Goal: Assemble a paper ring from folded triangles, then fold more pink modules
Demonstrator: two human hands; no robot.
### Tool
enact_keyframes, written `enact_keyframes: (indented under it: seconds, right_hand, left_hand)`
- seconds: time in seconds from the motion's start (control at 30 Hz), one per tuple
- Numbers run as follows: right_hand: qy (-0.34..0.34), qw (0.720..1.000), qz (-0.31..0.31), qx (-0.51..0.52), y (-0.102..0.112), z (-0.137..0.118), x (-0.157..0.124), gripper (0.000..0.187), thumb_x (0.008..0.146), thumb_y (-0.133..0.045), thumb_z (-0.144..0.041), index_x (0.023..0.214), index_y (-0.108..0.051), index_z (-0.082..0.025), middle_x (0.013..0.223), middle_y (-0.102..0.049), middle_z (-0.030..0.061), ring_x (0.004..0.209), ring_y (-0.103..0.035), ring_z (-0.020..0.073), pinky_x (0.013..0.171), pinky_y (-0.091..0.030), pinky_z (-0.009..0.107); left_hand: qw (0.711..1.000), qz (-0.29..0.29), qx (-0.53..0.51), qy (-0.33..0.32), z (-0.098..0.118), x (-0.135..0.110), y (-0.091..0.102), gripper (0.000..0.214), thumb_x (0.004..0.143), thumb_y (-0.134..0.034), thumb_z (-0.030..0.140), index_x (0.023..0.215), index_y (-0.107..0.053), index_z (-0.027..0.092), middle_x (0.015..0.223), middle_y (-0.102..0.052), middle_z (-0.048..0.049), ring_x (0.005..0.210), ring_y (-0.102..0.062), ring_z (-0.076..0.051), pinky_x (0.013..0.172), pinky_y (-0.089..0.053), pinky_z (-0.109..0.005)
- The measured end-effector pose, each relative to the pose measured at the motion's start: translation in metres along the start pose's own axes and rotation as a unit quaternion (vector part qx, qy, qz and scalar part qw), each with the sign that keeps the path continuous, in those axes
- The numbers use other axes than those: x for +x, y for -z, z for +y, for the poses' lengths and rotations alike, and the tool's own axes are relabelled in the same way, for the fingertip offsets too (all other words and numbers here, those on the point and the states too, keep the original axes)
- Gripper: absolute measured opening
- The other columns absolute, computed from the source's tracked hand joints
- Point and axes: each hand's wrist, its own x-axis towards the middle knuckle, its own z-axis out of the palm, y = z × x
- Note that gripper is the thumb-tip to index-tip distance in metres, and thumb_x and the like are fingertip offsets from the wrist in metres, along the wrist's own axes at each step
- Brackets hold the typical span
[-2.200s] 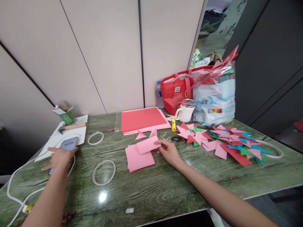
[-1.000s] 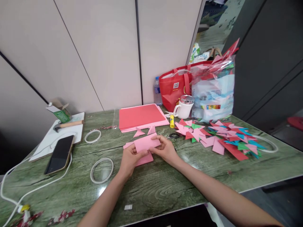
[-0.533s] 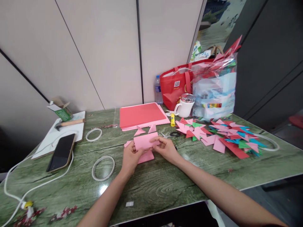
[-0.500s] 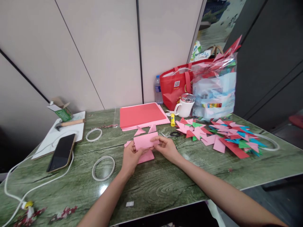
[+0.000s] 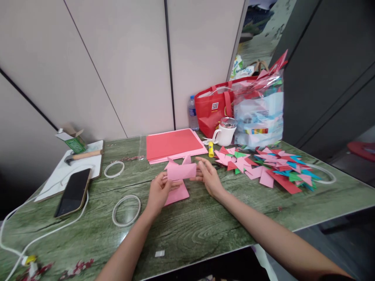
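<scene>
A folded pink paper (image 5: pixel 182 171) is held up a little above the green table (image 5: pixel 190 230) between both hands. My left hand (image 5: pixel 158 190) pinches its left end and my right hand (image 5: pixel 207 176) pinches its right end, with the other fingers spread. Under the hands lies a small stack of pink squares (image 5: pixel 176 193). Two small pink folded triangles (image 5: pixel 185 159) sit just behind the held paper.
A red and pink sheet stack (image 5: pixel 173 145) lies at the back. Folded coloured triangles (image 5: pixel 269 169) spread on the right, by a glue stick (image 5: pixel 210 149), white mug (image 5: pixel 224 134), red bag (image 5: pixel 215 107) and plastic bag (image 5: pixel 258 115). Phone (image 5: pixel 73 192), cable, two white rings (image 5: pixel 126 205), hammer (image 5: pixel 83 156) at left.
My left hand left the phone and came to the pink paper. Both hands now hold it, lifted slightly higher off the stack than half a second ago.
</scene>
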Motion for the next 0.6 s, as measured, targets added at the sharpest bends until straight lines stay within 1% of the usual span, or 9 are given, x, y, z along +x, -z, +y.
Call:
enact_keyframes:
  seconds: [0.1, 0.17, 0.2, 0.27, 0.33, 0.4, 0.47, 0.53, 0.6]
  right_hand:
    - [-0.038, 0.999, -0.037, -0.008, 0.000, -0.001, 0.000, 0.048, 0.075, -0.047, -0.061, 0.086, -0.061, -0.016, 0.072, -0.065, 0.0049, 0.062, -0.063, 0.0184, 0.054, -0.056, 0.033]
    - [-0.044, 0.997, -0.062, -0.022, -0.002, 0.000, -0.001, 0.047, 0.071, -0.052, -0.061, 0.074, -0.063, -0.016, 0.071, -0.066, 0.0039, 0.065, -0.064, 0.0195, 0.058, -0.057, 0.035]
    - [-0.040, 0.996, -0.075, -0.028, -0.003, 0.000, -0.002, 0.044, 0.068, -0.057, -0.059, 0.072, -0.064, -0.016, 0.070, -0.066, 0.0026, 0.067, -0.064, 0.0198, 0.061, -0.058, 0.036]
    - [-0.030, 0.994, -0.102, -0.035, -0.005, 0.002, -0.004, 0.038, 0.064, -0.064, -0.054, 0.074, -0.065, -0.017, 0.071, -0.067, 0.0011, 0.070, -0.065, 0.0201, 0.068, -0.057, 0.039]
    - [-0.021, 0.990, -0.128, -0.051, -0.005, 0.002, -0.006, 0.035, 0.067, -0.064, -0.050, 0.081, -0.068, -0.018, 0.072, -0.068, 0.0021, 0.071, -0.066, 0.0207, 0.073, -0.055, 0.040]
    - [0.014, 0.984, -0.149, -0.094, -0.005, 0.001, -0.007, 0.034, 0.071, -0.061, -0.047, 0.089, -0.068, -0.019, 0.079, -0.070, 0.0041, 0.076, -0.066, 0.0209, 0.077, -0.053, 0.039]
    - [0.082, 0.971, -0.164, -0.154, -0.004, -0.001, -0.009, 0.031, 0.075, -0.059, -0.043, 0.094, -0.068, -0.020, 0.092, -0.069, 0.0059, 0.086, -0.065, 0.0208, 0.081, -0.051, 0.038]
    - [0.161, 0.947, -0.180, -0.214, -0.004, -0.002, -0.011, 0.029, 0.077, -0.058, -0.039, 0.099, -0.066, -0.022, 0.103, -0.066, 0.0066, 0.097, -0.061, 0.0207, 0.087, -0.047, 0.038]
    - [0.218, 0.921, -0.191, -0.259, -0.004, -0.003, -0.012, 0.029, 0.079, -0.057, -0.036, 0.105, -0.064, -0.024, 0.109, -0.064, 0.0070, 0.102, -0.058, 0.0206, 0.090, -0.044, 0.039]
  left_hand:
    - [1.000, 0.011, 0.005, -0.014, -0.002, 0.002, 0.002, 0.028, 0.067, -0.065, 0.035, 0.085, -0.057, 0.015, 0.078, -0.071, -0.0068, 0.079, -0.068, -0.025, 0.074, -0.053, -0.038]
    - [0.999, 0.027, 0.001, -0.019, -0.002, 0.003, 0.002, 0.030, 0.066, -0.066, 0.035, 0.086, -0.057, 0.014, 0.078, -0.071, -0.0066, 0.079, -0.068, -0.025, 0.074, -0.053, -0.039]
    - [0.999, 0.035, -0.001, -0.021, -0.002, 0.003, 0.002, 0.031, 0.066, -0.067, 0.034, 0.087, -0.057, 0.014, 0.077, -0.071, -0.0064, 0.078, -0.068, -0.025, 0.075, -0.053, -0.039]
    - [0.999, 0.047, -0.004, -0.027, -0.001, 0.003, 0.001, 0.034, 0.065, -0.069, 0.032, 0.090, -0.056, 0.014, 0.077, -0.071, -0.0058, 0.078, -0.068, -0.025, 0.077, -0.052, -0.040]
    - [0.998, 0.050, -0.005, -0.034, 0.000, 0.002, 0.000, 0.035, 0.065, -0.070, 0.030, 0.092, -0.055, 0.014, 0.080, -0.071, -0.0061, 0.082, -0.067, -0.024, 0.080, -0.052, -0.041]
    - [0.998, 0.046, -0.008, -0.039, 0.000, 0.002, -0.001, 0.040, 0.065, -0.071, 0.029, 0.098, -0.053, 0.014, 0.084, -0.070, -0.0066, 0.085, -0.067, -0.024, 0.082, -0.051, -0.042]
    - [0.998, 0.041, -0.014, -0.041, -0.001, 0.001, -0.002, 0.048, 0.065, -0.071, 0.029, 0.106, -0.049, 0.016, 0.090, -0.069, -0.0082, 0.087, -0.066, -0.023, 0.084, -0.049, -0.043]
    - [0.998, 0.039, -0.012, -0.042, -0.002, 0.000, -0.002, 0.056, 0.065, -0.071, 0.031, 0.112, -0.045, 0.017, 0.099, -0.068, -0.0106, 0.090, -0.065, -0.023, 0.086, -0.048, -0.045]
    - [0.998, 0.040, 0.000, -0.043, -0.004, 0.000, -0.002, 0.059, 0.065, -0.070, 0.033, 0.115, -0.044, 0.018, 0.106, -0.065, -0.0125, 0.095, -0.063, -0.023, 0.089, -0.046, -0.044]
